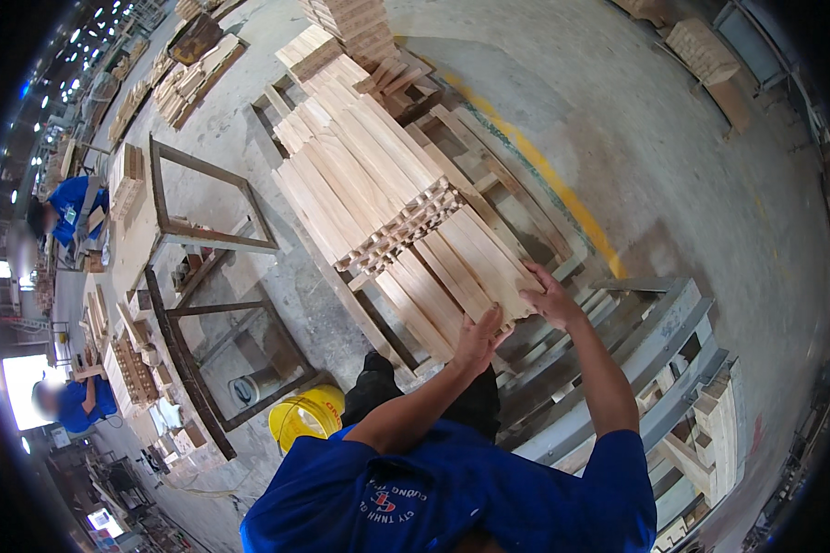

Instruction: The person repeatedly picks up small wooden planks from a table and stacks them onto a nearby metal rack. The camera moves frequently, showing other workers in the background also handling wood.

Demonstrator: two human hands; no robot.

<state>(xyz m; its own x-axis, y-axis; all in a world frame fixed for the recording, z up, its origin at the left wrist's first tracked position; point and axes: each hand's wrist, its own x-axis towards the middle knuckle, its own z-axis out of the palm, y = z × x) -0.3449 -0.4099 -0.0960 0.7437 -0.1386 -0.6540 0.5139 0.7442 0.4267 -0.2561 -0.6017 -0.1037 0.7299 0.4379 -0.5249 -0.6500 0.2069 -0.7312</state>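
Observation:
Light wooden boards (466, 249) lie side by side on a pallet in front of me, their near ends toward my body. My left hand (480, 339) is closed on the near end of a board, thumb on top. To its right, my right hand (549, 300) grips the end and outer edge of the rightmost boards, fingers curled around them. The undersides of the fingers are hidden. Just beyond lies a higher stack of longer boards (360, 170), its notched or tenoned ends facing me.
A yellow bucket (309, 415) stands left of my legs. Grey metal framing (655, 323) is close on my right. Left are metal-framed workbenches (180, 369) with wood pieces, and two people in blue (88, 404). Taller wood stacks (355, 28) stand at the far end; a yellow floor line (544, 175) runs along the right.

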